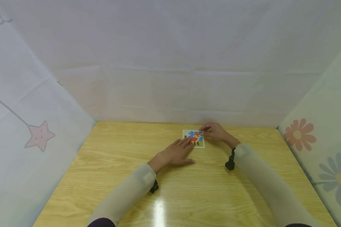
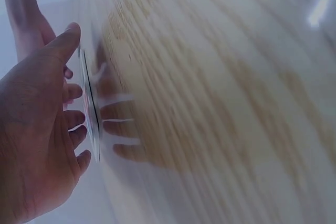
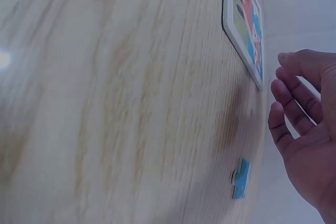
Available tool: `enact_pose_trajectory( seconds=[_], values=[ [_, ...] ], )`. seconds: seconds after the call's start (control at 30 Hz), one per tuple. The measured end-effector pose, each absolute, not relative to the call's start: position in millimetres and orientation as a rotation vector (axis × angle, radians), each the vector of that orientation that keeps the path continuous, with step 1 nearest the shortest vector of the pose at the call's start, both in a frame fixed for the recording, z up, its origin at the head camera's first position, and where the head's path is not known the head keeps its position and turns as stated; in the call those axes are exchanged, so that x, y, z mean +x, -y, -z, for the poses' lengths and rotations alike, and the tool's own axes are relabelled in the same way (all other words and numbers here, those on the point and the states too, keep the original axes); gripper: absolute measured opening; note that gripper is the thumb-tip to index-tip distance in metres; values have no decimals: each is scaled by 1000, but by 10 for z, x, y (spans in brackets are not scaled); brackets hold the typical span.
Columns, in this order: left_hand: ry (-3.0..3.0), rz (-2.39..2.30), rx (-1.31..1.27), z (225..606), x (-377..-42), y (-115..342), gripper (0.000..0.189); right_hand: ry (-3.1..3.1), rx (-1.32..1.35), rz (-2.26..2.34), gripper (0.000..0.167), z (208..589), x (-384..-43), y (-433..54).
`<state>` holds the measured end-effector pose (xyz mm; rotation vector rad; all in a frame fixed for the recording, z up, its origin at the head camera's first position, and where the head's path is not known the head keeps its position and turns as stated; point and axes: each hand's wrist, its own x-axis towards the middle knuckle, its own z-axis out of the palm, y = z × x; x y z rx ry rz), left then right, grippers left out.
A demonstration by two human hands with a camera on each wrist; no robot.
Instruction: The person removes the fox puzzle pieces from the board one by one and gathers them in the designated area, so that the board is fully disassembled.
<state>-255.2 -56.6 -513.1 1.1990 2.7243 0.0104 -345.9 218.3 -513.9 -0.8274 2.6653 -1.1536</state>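
Note:
A small square jigsaw puzzle [image 1: 198,142] with a fox picture and a pale border lies flat near the table's back edge. My left hand [image 1: 177,153] reaches over its left and lower part, fingers extended and thumb spread out to the side. In the left wrist view those fingertips are right at the board's thin edge. Beside the puzzle's upper right corner is my right hand [image 1: 214,131], its fingers loosely bent and holding nothing. The right wrist view shows a loose blue-and-green puzzle piece [image 3: 241,178] on the table below that hand.
The wooden table [image 1: 125,145] ends at the back against a hanging white cloth [image 1: 147,91]. Cloth walls stand at both sides, with a pink star [image 1: 39,135] on the left one and flowers [image 1: 298,135] on the right.

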Motion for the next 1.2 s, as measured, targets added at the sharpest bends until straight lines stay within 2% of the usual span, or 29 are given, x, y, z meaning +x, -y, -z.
enact_pose_trajectory(
  seconds=[0.23,0.63,1.2],
  values=[
    [-2713,-27,1189,5181,-2569,504,85,-2644,-834,1091,30,5095,-3491,-2027],
    [-2707,-17,1183,5182,-2586,432,87,-2656,-931,1031,28,5073,-3615,-1884],
    [-2704,-27,1196,5190,-2583,438,89,-2659,-943,965,25,5202,-3650,-1804]
  ],
)
